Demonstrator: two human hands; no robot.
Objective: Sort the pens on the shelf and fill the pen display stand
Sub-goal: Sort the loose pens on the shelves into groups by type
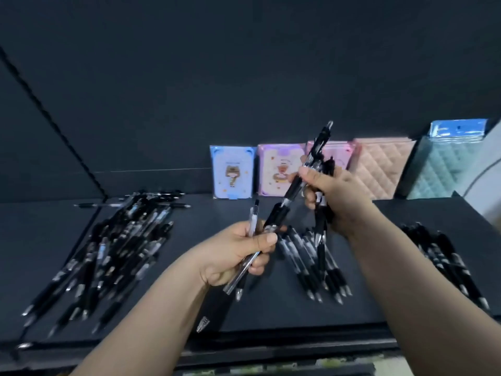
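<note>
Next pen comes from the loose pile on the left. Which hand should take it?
Probably left: the left hand is nearer the loose pile and holds only a couple of pens; the right hand grips a fuller bunch farther away.

Stationery against the back panel (pixel 244 77)
1 blue cartoon card (pixel 232 172), 2 pink cards (pixel 276 169), a pink quilted pouch (pixel 382 169), a teal quilted pouch (pixel 444 169).

Loose pen heap (pixel 113 245) left on shelf (pixel 271 308); aligned row (pixel 314 261) centre; notebooks (pixel 282 169) behind.
</note>
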